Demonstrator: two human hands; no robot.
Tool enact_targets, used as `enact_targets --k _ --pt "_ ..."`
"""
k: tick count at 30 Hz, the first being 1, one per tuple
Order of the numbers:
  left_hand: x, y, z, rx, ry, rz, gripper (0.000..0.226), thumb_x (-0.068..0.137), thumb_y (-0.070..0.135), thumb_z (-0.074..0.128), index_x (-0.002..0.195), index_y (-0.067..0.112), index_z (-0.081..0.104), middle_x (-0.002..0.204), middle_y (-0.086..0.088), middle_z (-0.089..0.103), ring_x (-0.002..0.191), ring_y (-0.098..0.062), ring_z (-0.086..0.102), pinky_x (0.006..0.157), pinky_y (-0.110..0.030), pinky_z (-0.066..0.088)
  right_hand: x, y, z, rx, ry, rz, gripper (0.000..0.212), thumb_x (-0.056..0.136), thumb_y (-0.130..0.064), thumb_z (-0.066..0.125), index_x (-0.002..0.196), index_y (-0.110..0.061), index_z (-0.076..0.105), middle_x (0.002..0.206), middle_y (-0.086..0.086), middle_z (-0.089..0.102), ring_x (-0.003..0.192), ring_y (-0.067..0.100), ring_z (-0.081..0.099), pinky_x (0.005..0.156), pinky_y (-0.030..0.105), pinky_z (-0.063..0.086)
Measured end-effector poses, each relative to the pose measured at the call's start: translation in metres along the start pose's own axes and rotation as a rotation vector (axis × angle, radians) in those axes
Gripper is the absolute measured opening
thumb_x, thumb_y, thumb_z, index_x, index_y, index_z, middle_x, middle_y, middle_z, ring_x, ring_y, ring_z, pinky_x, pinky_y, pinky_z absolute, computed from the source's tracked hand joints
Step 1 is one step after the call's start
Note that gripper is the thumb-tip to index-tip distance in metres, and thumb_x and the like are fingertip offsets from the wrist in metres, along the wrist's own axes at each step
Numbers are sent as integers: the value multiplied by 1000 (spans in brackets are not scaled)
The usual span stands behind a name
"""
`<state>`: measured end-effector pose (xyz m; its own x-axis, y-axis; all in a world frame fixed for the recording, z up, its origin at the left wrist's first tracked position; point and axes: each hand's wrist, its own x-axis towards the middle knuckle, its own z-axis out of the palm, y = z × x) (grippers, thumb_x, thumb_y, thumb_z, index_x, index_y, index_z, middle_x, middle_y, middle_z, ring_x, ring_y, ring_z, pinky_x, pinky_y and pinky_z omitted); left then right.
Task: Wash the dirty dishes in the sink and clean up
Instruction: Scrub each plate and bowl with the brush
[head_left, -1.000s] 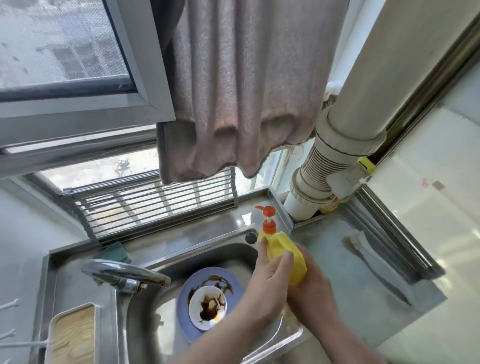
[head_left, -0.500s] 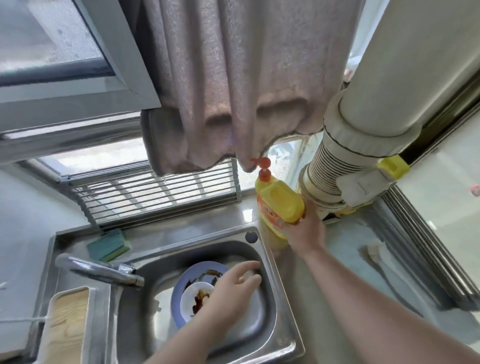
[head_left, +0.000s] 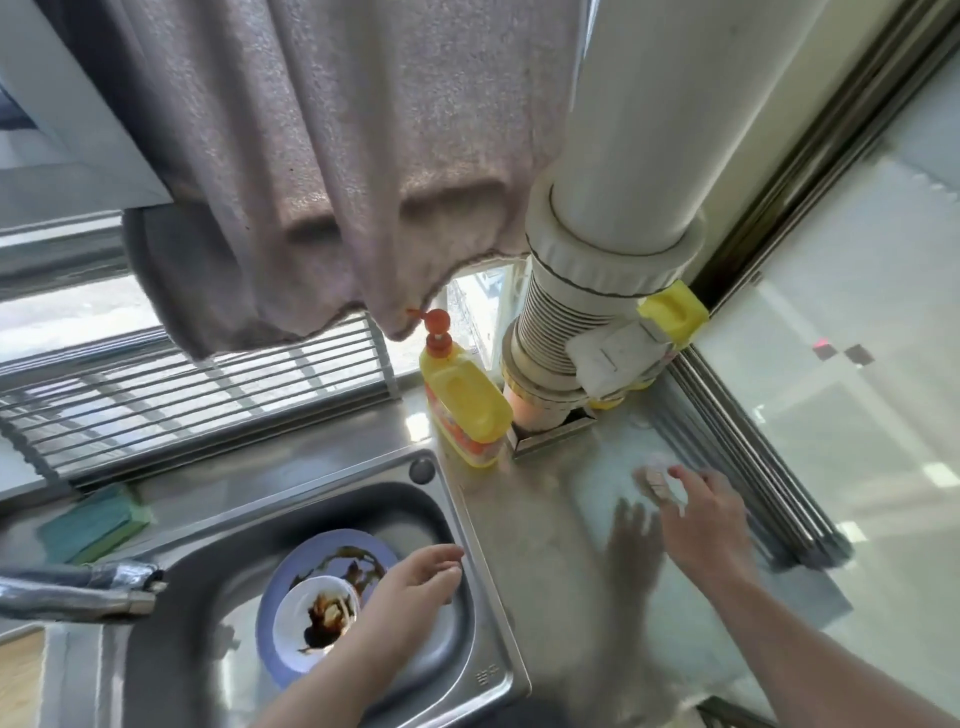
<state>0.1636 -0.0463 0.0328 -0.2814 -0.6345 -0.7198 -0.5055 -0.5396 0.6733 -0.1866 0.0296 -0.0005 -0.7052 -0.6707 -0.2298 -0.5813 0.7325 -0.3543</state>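
Observation:
A steel sink (head_left: 483, 644) holds a blue plate (head_left: 332, 551) smeared with brown sauce, and a small white bowl (head_left: 296, 618) with dark residue sits on it. My left hand (head_left: 410, 587) hovers over the sink above the plate's right side, fingers loosely curled, holding nothing. My right hand (head_left: 701, 519) is over the steel counter at the right, its fingertips on a small pale cloth or scrubber (head_left: 655, 480), which is blurred. The yellow dish-soap bottle (head_left: 465, 405) with an orange pump stands alone on the counter behind the sink's right corner.
A faucet (head_left: 78, 587) reaches in from the left. A green sponge (head_left: 96, 522) lies behind the sink. A hanging towel (head_left: 322, 182) and a thick white pipe (head_left: 613, 249) crowd the space above. A slatted rack (head_left: 197, 395) covers the window sill. A wooden board (head_left: 18, 680) is at lower left.
My right hand set the soap bottle down by the pipe, let go and moved right to the small cloth. My left hand stays over the sink.

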Motion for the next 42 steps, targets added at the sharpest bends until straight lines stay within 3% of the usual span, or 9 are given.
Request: enact_targets --k 4,8,11,14,20,25,31,36,42 --pt "-2 3 17 13 -9 -40 18 104 23 60 117 29 72 107 5 78 101 -19 73 80 -20 51 16 64 -11 -260 -184 120 57 98 -29 59 153 -19 46 150 16 49 131 41 49 108 47 44" --pt "0 8 30 -18 -22 -79 18 105 24 60 118 28 71 109 -2 77 97 -19 73 80 -25 54 2 54 -2 -259 -305 131 26 97 -20 53 122 -21 59 111 12 71 104 36 67 84 42 55" --pt "2 11 34 -78 -18 -87 19 106 22 60 120 28 70 110 0 76 102 -24 74 87 -33 57 -31 12 7 -17 -372 -59 25 103 -16 51 121 -25 65 104 9 75 99 30 71 80 33 50" --pt "5 5 21 -215 119 -49 31 101 1 55 117 24 69 105 -7 74 95 -26 71 88 -40 56 -80 -46 23 329 -627 -223 28 107 -24 56 126 -42 65 106 -15 74 88 -8 67 82 17 48" --pt "4 -52 -51 -329 455 -171 34 95 -1 51 105 25 70 83 -10 75 75 -25 65 79 -43 55 -153 -140 86 590 -922 -154 19 108 -29 53 110 -35 71 69 -22 63 64 -3 50 60 15 41" --pt "-17 -116 -98 -343 504 -256 29 97 0 52 109 21 67 100 -10 70 87 -25 60 72 -35 49 -175 -184 120 392 -934 -193 24 104 -27 49 104 -18 71 71 -9 56 68 12 48 65 31 39" --pt "-6 -175 -119 -258 490 -324 30 93 10 55 117 26 61 109 -9 70 82 -24 57 70 -33 46 -176 -181 140 290 -916 -154 19 104 -41 54 118 -40 67 78 -20 57 60 -3 48 54 15 37" --pt "30 -193 -123 -137 361 -316 38 89 29 55 126 40 51 105 -6 68 94 -28 69 79 -42 61 -176 -168 156 280 -782 -127 27 101 -46 57 121 -37 72 107 -22 72 95 2 63 84 28 49" --pt "50 -190 -118 67 393 -249 21 100 34 57 117 32 44 106 -2 65 97 -27 65 80 -39 58 -179 -157 174 311 -795 -32 23 103 -43 54 96 -31 73 54 -10 56 52 11 44 53 26 33"
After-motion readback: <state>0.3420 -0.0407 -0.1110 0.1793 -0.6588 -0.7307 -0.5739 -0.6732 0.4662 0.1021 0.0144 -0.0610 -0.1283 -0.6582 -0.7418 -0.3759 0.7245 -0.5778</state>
